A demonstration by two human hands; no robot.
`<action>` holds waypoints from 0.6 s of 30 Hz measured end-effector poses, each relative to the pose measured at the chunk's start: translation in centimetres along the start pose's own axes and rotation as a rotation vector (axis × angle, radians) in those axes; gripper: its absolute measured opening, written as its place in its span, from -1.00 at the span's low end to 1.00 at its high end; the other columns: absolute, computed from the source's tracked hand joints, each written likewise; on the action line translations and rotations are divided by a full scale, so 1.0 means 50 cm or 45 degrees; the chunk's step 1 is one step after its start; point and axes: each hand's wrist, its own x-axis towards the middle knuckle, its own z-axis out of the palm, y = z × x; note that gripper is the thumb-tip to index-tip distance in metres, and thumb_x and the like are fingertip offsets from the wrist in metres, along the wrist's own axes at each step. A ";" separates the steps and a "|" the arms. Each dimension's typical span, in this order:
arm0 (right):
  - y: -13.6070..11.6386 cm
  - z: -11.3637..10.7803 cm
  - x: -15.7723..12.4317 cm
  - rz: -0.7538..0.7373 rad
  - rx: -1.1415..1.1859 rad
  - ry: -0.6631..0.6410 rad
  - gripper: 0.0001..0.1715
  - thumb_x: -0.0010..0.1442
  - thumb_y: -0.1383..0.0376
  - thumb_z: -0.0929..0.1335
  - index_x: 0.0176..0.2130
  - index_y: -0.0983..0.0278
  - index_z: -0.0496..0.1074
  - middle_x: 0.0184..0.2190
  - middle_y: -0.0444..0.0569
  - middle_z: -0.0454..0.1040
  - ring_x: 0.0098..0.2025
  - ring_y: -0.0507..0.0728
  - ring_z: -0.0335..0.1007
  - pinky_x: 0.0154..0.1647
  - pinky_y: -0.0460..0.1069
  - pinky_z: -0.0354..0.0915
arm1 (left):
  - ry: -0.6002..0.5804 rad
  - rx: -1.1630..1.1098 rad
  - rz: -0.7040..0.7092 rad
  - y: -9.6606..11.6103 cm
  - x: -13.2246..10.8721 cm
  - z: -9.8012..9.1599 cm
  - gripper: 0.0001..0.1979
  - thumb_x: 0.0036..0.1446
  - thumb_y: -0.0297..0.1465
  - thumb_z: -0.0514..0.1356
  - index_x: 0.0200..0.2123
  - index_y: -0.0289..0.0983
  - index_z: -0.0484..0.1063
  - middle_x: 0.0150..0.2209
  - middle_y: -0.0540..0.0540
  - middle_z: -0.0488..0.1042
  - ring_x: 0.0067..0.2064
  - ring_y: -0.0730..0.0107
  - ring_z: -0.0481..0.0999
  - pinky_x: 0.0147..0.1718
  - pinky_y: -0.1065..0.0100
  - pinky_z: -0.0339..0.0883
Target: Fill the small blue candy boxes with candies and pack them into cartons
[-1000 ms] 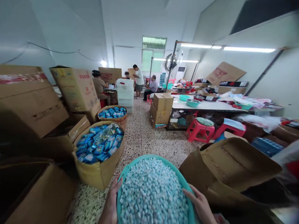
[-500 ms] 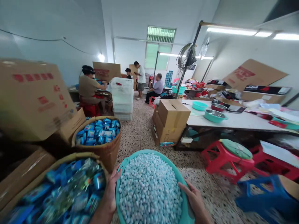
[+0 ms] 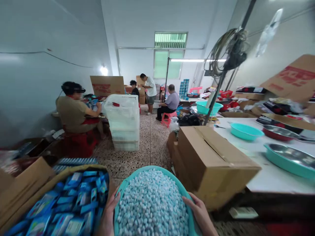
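Observation:
I carry a teal basin (image 3: pixel 133 177) heaped with small pale blue-and-white pieces (image 3: pixel 151 203), low in the middle of the view. My left hand (image 3: pixel 108 213) grips its left rim, thumb hooked over the edge. My right hand (image 3: pixel 200 213) grips the right rim with its fingers curled over it. Both hands are closed on the basin.
A bin of blue packets (image 3: pixel 73 200) is at my lower left. Stacked cardboard boxes (image 3: pixel 209 160) stand right of the basin beside a white table (image 3: pixel 268 170) with teal bowls (image 3: pixel 246 131). White crates (image 3: pixel 124 123) stand ahead. A seated person (image 3: pixel 73 111) is left; other people work farther back.
I have walked forward along the aisle with the basin. The bins of blue packets and red stools slid past; the cardboard boxes and white crates are now much closer.

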 end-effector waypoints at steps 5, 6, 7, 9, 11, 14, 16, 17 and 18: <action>-0.077 0.071 0.382 -0.004 0.032 0.054 -0.58 -0.14 0.08 0.47 -0.28 0.26 0.55 -0.33 -0.06 0.58 -0.14 0.30 0.44 -0.14 0.05 0.33 | -0.046 0.056 -0.035 0.099 0.387 0.178 -0.50 0.00 -0.32 0.27 0.06 -0.23 0.39 -0.07 -0.14 0.52 0.06 0.11 0.43 0.15 0.09 0.15; -0.094 0.083 0.454 -0.005 0.039 0.084 -0.59 -0.14 0.08 0.47 -0.29 0.26 0.55 -0.34 -0.06 0.58 -0.16 0.30 0.44 -0.15 0.04 0.33 | -0.030 0.078 -0.023 0.118 0.462 0.218 -0.51 0.00 -0.33 0.27 0.05 -0.22 0.39 -0.07 -0.13 0.52 0.06 0.14 0.43 0.15 0.11 0.14; -0.114 0.094 0.525 -0.009 0.052 0.119 -0.59 -0.15 0.08 0.47 -0.30 0.26 0.55 -0.35 -0.06 0.58 -0.18 0.29 0.45 -0.16 0.04 0.33 | -0.032 0.097 -0.017 0.138 0.534 0.261 -0.52 0.00 -0.34 0.26 0.05 -0.22 0.39 -0.06 -0.12 0.52 0.06 0.16 0.43 0.15 0.13 0.15; -0.159 0.112 0.663 -0.023 0.082 0.179 -0.61 -0.16 0.09 0.48 -0.32 0.26 0.55 -0.37 -0.06 0.58 -0.23 0.26 0.45 -0.18 0.03 0.32 | -0.097 0.116 -0.026 0.178 0.671 0.355 -0.53 0.01 -0.35 0.25 0.04 -0.24 0.40 -0.06 -0.13 0.52 0.04 0.16 0.45 0.13 0.14 0.18; -0.205 0.124 0.802 -0.039 0.112 0.222 -0.61 -0.17 0.11 0.48 -0.33 0.27 0.56 -0.38 -0.06 0.58 -0.27 0.24 0.45 -0.22 0.02 0.32 | -0.180 0.113 -0.071 0.217 0.800 0.453 -0.53 0.01 -0.35 0.23 0.05 -0.25 0.39 -0.07 -0.14 0.52 0.01 0.15 0.47 0.10 0.13 0.24; -0.262 0.128 1.024 -0.042 0.146 0.238 -0.61 -0.16 0.12 0.48 -0.31 0.27 0.55 -0.39 -0.06 0.57 -0.30 0.21 0.43 -0.26 0.00 0.31 | -0.211 0.125 -0.125 0.261 0.993 0.596 -0.51 0.00 -0.35 0.23 0.05 -0.23 0.39 -0.09 -0.11 0.54 -0.02 0.14 0.49 0.06 0.11 0.28; -0.290 0.125 1.182 -0.059 0.183 0.231 -0.61 -0.15 0.12 0.48 -0.29 0.27 0.55 -0.39 -0.07 0.57 -0.32 0.20 0.43 -0.27 0.00 0.30 | -0.190 0.147 -0.123 0.280 1.122 0.687 -0.51 -0.01 -0.34 0.23 0.06 -0.22 0.38 -0.10 -0.09 0.54 -0.03 0.14 0.50 0.06 0.10 0.28; -0.304 0.122 1.261 -0.075 0.197 0.228 -0.61 -0.15 0.13 0.48 -0.30 0.28 0.55 -0.39 -0.07 0.57 -0.32 0.19 0.42 -0.27 -0.01 0.30 | -0.175 0.156 -0.107 0.288 1.186 0.732 -0.50 -0.01 -0.33 0.23 0.06 -0.22 0.38 -0.11 -0.09 0.55 -0.05 0.14 0.50 0.06 0.09 0.28; -0.319 0.119 1.340 -0.087 0.208 0.232 -0.62 -0.16 0.13 0.48 -0.31 0.28 0.55 -0.40 -0.07 0.56 -0.34 0.18 0.41 -0.28 -0.01 0.30 | -0.166 0.159 -0.088 0.296 1.248 0.778 -0.50 -0.01 -0.33 0.23 0.06 -0.22 0.38 -0.11 -0.09 0.55 -0.06 0.14 0.51 0.06 0.09 0.28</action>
